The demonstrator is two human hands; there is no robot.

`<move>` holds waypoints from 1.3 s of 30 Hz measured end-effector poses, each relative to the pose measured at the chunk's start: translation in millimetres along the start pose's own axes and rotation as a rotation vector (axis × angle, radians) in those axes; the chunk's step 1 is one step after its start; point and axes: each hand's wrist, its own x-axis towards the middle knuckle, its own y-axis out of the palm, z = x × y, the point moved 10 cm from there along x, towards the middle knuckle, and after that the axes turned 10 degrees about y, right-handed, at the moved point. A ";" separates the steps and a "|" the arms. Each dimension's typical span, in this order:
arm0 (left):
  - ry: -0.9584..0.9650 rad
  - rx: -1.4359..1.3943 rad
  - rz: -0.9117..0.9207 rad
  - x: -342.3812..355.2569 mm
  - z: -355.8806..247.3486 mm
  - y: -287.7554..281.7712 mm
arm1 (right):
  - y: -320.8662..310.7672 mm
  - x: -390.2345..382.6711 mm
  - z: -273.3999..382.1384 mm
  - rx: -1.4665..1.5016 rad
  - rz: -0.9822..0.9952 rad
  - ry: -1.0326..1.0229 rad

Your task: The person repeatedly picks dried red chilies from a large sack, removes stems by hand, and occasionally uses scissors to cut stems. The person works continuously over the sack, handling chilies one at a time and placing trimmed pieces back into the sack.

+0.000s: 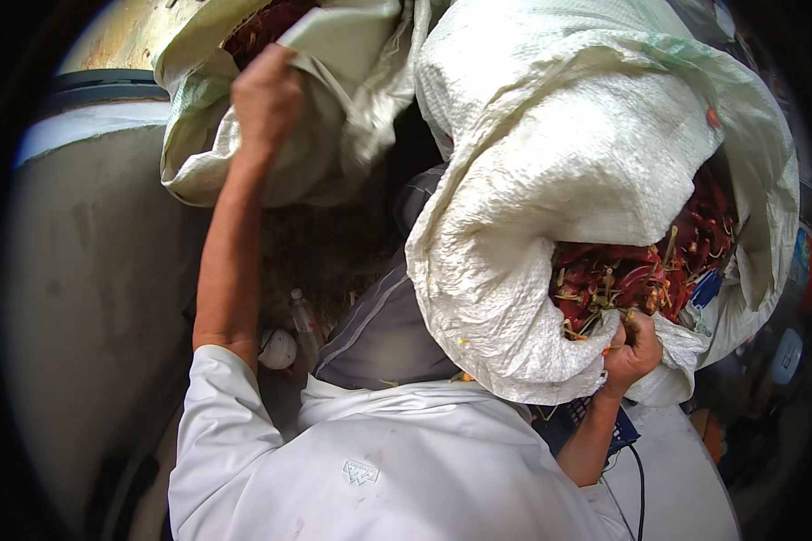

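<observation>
My right grip (633, 352) is squeezed around the near edge of the big white sack (550, 180), and some of the cloth is bunched up beside it. My left grip (266, 99) is well to the left of the big white sack. It is curled and blurry, so I cannot tell if it has hold of anything. It is at the mouth of a second white sack (361, 135), which is just left of the big white sack. The red peppers (641, 270) are inside the big white sack, right past my right grip, and they have pale stems. A little blue thing (705, 288) is at the right side of the big white sack's mouth. Some dark red stuff (262, 32) shows inside the second white sack. My dark trousers (388, 334) are low down, left of the big white sack. Farther left of it are a clear bottle (304, 320) and a round white thing (278, 349). A black cord (641, 487) hangs on the near side of the big white sack. A grey wall (90, 270) is farthest left of it.
</observation>
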 end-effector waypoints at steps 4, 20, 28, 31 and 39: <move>-0.356 -0.165 -0.142 31.5 50.1 -60.3 | -2.3 -2.0 -14.0 -0.035 0.005 0.032; -0.363 -1.618 0.131 54.1 -62.9 -13.0 | -5.4 -5.8 -24.4 -0.102 0.051 0.027; -0.180 -2.057 -0.445 129.1 -44.5 -94.5 | -5.0 -8.4 -35.5 -0.060 0.066 0.052; 0.427 -1.942 0.149 144.2 -110.7 -102.3 | -5.7 -10.0 -29.5 -0.014 0.047 0.048; -0.202 -1.829 0.178 35.9 -101.9 -43.3 | -0.9 2.5 7.9 -0.010 0.005 -0.007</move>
